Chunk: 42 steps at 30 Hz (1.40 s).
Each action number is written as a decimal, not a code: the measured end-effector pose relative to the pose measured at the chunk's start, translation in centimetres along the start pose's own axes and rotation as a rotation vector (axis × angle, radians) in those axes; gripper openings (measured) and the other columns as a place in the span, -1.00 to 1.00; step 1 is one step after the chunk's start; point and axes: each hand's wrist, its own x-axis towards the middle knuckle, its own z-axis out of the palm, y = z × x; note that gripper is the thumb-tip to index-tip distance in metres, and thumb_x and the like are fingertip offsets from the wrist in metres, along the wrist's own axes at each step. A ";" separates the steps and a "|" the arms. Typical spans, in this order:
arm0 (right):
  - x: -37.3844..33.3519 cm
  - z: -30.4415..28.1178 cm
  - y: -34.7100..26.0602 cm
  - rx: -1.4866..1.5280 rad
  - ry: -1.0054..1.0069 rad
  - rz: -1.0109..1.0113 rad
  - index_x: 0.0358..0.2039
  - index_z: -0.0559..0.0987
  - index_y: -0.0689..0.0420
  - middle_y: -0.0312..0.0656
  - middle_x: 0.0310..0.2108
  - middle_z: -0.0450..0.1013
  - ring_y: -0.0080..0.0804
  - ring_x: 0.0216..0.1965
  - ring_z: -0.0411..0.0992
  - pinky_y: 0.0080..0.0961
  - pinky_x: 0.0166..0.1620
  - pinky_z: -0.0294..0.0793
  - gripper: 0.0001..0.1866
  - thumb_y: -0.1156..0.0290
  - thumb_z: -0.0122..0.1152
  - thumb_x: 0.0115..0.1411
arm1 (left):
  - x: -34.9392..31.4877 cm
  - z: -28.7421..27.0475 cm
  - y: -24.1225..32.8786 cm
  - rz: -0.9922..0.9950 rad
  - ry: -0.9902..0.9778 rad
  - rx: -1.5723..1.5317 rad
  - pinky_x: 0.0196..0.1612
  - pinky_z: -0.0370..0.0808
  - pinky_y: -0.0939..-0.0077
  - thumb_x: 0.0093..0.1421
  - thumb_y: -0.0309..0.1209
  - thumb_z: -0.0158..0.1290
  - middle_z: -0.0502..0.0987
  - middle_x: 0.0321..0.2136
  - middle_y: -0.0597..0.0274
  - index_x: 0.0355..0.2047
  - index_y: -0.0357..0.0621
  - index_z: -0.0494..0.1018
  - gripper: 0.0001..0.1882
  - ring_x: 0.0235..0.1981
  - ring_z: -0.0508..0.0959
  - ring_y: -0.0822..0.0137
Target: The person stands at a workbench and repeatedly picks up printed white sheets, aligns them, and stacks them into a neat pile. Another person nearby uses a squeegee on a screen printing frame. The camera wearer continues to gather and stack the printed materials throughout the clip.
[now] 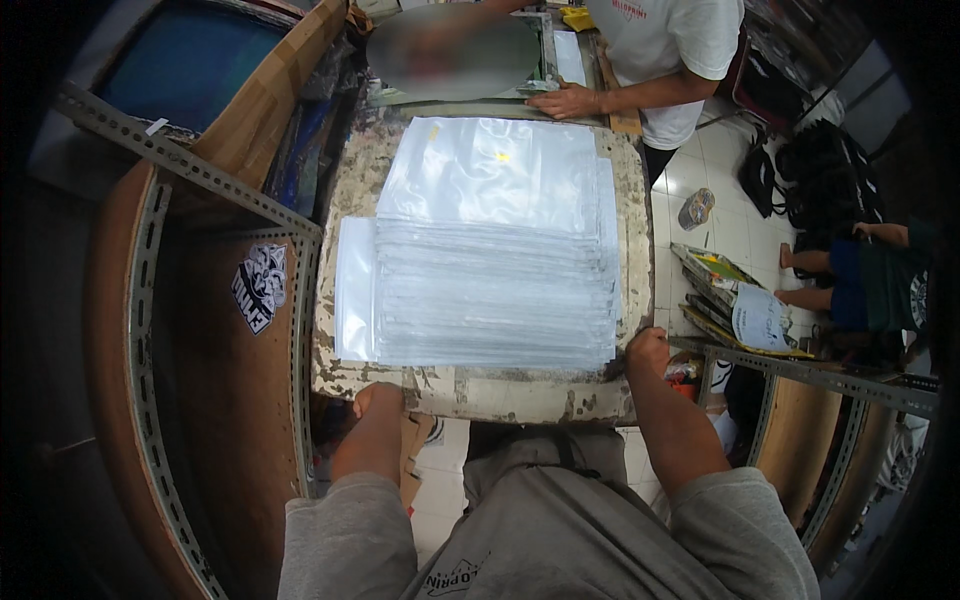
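Observation:
Overlapping translucent plastic bags point(490, 295) lie in closely staggered rows on a worn, paint-chipped table point(510, 395). The farthest bag point(480, 175) shows nearly its whole glossy face, with small yellow marks. A narrow strip of plastic point(355, 290) sticks out on the left of the rows. My left hand point(378, 398) is closed at the table's near edge, left of centre, its fingers partly hidden. At the near right corner my right hand point(648, 350) is curled round the table's edge. Neither hand touches the bags.
Across the table a person in a white shirt rests a hand point(565, 100) beside a framed screen point(548, 50), partly blurred. Slotted metal shelving point(300, 330) stands close on my left, more point(830, 375) on my right. Frames point(715, 270) lean nearby; another person point(890, 280) is far right.

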 end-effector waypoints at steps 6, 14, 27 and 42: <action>0.9 0.5 1.7 0.055 0.018 -0.175 -0.32 0.65 0.19 0.11 -0.27 0.56 0.14 -0.20 0.52 -0.03 -0.10 0.49 -0.45 0.08 -0.28 0.31 | -9.8 3.2 -2.9 0.391 0.792 -0.168 0.04 0.48 0.17 0.17 -0.34 -0.02 0.56 -0.05 0.05 -0.12 -0.06 0.59 -0.69 0.01 0.54 0.05; -0.1 -0.2 0.4 0.132 0.097 -0.034 -0.36 0.66 0.19 0.05 -0.34 0.58 0.09 -0.27 0.55 -0.02 -0.15 0.50 -0.49 0.12 -0.22 0.29 | -2.9 1.4 -2.2 0.363 0.667 -0.061 -0.08 0.54 0.19 0.10 -0.33 0.03 0.61 -0.20 0.03 -0.23 -0.03 0.63 -0.73 -0.11 0.59 0.00; 0.0 0.0 0.6 0.152 0.141 -0.015 -0.41 0.66 0.20 0.05 -0.37 0.58 0.10 -0.29 0.55 -0.03 -0.13 0.49 -0.51 0.14 -0.20 0.27 | -7.3 1.0 -1.9 0.256 0.520 -0.072 -0.12 0.55 0.18 -0.05 -0.35 0.19 0.62 -0.18 0.12 -0.20 0.03 0.62 -0.67 -0.10 0.60 0.05; -0.2 -0.3 0.6 0.123 0.074 -0.010 -0.32 0.66 0.18 0.06 -0.31 0.58 0.12 -0.22 0.54 -0.03 -0.09 0.48 -0.44 0.10 -0.30 0.30 | -9.2 2.6 -2.6 0.358 0.718 -0.072 -0.11 0.56 0.16 0.17 -0.32 0.02 0.60 -0.12 0.13 -0.14 0.03 0.61 -0.72 -0.05 0.59 0.11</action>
